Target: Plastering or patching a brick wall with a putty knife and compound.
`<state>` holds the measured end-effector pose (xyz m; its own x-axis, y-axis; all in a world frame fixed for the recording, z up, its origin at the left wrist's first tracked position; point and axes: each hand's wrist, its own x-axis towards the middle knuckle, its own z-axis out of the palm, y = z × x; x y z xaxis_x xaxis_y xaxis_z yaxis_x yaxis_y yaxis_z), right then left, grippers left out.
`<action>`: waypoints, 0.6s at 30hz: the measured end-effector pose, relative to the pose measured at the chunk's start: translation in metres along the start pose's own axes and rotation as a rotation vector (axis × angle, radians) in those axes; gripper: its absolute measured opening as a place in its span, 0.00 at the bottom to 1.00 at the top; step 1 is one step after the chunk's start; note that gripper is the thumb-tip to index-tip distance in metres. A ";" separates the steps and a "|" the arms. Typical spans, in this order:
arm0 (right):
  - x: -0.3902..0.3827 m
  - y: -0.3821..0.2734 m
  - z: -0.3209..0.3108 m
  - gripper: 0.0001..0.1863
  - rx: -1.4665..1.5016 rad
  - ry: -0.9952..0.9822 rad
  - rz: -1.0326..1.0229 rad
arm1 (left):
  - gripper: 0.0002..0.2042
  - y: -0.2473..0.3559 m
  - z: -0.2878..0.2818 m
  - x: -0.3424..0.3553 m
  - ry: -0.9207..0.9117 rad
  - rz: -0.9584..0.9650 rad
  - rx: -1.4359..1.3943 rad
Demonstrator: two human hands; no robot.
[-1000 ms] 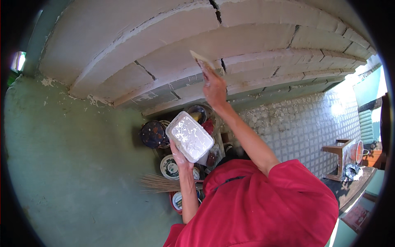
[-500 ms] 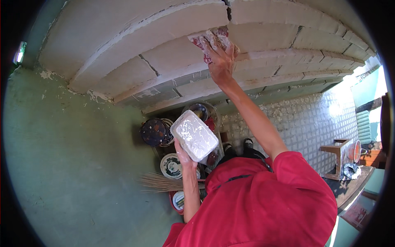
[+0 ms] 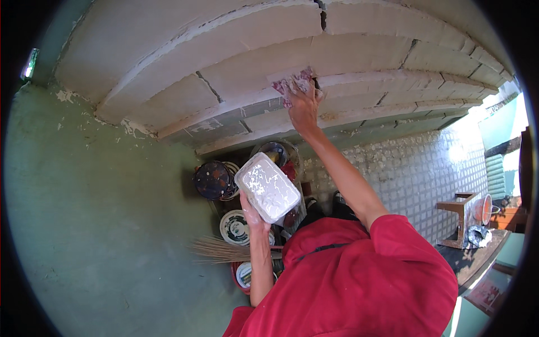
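Note:
My left hand point(image 3: 254, 218) holds up a white rectangular tray point(image 3: 267, 187) smeared with white paste, gripping it from below. My right hand point(image 3: 304, 108) is raised and presses a flat, pink-stained spreader blade point(image 3: 289, 84) against the grey block wall point(image 3: 168, 62), beside a mortar joint between the blocks. My right forearm runs from the red sleeve point(image 3: 393, 236) up to the wall. The tray sits lower and to the left of the spreader, away from the wall.
Round paint tins and buckets point(image 3: 213, 180) and another tin point(image 3: 234, 226) are stacked below the tray, with a straw broom point(image 3: 219, 250) beside them. A green plastered wall point(image 3: 84, 224) lies left, a patterned tile floor point(image 3: 415, 168) right, and a small wooden stool point(image 3: 461, 220) far right.
My right hand swept the spreader up the block wall, then back down to a lower joint. The tray in my left hand stayed about where it was.

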<state>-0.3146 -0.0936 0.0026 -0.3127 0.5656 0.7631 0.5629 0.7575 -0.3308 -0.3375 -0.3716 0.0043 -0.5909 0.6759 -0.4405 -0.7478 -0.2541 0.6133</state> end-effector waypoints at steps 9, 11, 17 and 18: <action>0.054 -0.001 -0.019 0.26 0.055 0.055 0.064 | 0.29 -0.002 -0.006 -0.009 -0.016 -0.010 0.000; 0.034 0.011 -0.001 0.23 0.079 0.080 0.053 | 0.29 -0.004 -0.004 -0.006 -0.010 -0.013 -0.001; -0.007 -0.009 -0.024 0.26 0.337 0.099 0.083 | 0.29 -0.001 -0.005 -0.008 0.012 0.001 -0.009; -0.007 -0.015 -0.030 0.24 0.633 0.129 0.292 | 0.29 -0.001 -0.004 -0.008 0.011 0.004 -0.003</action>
<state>-0.2978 -0.1187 0.0186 -0.1012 0.7607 0.6412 0.0451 0.6473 -0.7609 -0.3330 -0.3796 0.0048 -0.5973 0.6671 -0.4452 -0.7464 -0.2593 0.6129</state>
